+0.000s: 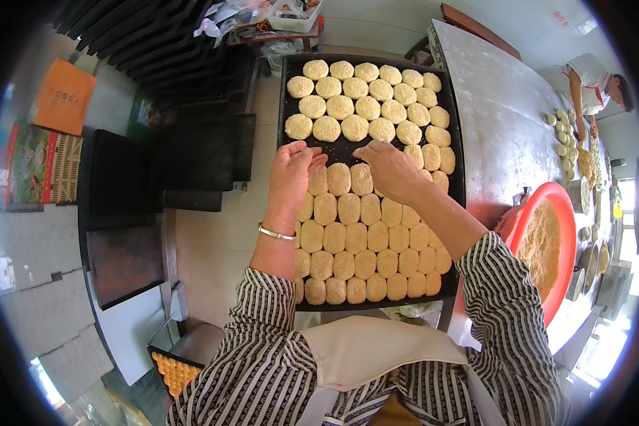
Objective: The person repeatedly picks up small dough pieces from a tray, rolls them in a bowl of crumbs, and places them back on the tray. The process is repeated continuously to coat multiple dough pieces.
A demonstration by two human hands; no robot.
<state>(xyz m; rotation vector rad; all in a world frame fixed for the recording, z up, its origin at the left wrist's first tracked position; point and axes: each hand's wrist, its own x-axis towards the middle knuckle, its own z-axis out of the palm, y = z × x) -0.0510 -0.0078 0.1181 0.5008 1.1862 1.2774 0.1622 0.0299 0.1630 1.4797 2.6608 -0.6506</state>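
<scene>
A large black baking tray (459, 175) lies before me, filled with rows of crumb-coated dough pieces. The upper rows hold round dough pieces (355, 128); the lower rows hold oval dough pieces (356, 237), set close together. Between the two groups a strip of dark tray shows, with loose crumbs on it. My left hand (296, 170) is over the left end of this strip, fingers curled and pointing right. My right hand (391, 168) reaches in from the right, fingertips bent down by the lowest round row. Whether either hand holds anything cannot be told; the fingers hide what is beneath.
A metal worktable (490, 106) adjoins the tray on the right, bearing a red basin (562, 213) of crumbs. A co-worker (591, 85) handles dough beside small dough rounds (564, 141) at its far side. Dark trays (202, 154) and a tray of baked pieces (174, 373) are left.
</scene>
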